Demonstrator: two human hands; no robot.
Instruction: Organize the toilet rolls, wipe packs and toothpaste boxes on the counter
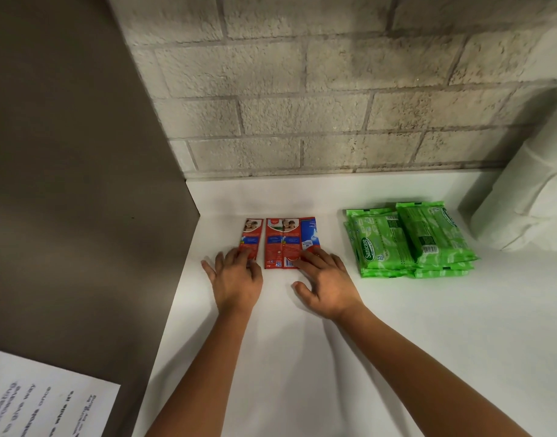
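The fingers [239, 255] of the left hand [236, 280] lie spread and flat, their tips pressing on the near end of a single red toothpaste box [251, 236] that sits slightly apart from the others. The fingers of the right hand [326, 283] are likewise open and flat, the tips resting on the near right corner of a group of toothpaste boxes [288, 242] laid side by side and touching one another; neither hand grips anything. All the boxes lie flat on the white bench [302, 357], lengthwise toward the back edge, near the bench's back left corner where a dark side panel [75, 184] meets a brick wall [318, 89].

To the right, well apart from the boxes, green wipe packs [409, 241] sit in two stacks pressed against each other. Just beyond them, at the bench's right edge by the wall, white toilet rolls [529, 197] are piled up. A printed sheet [43, 402] shows at the lower left, off the bench.
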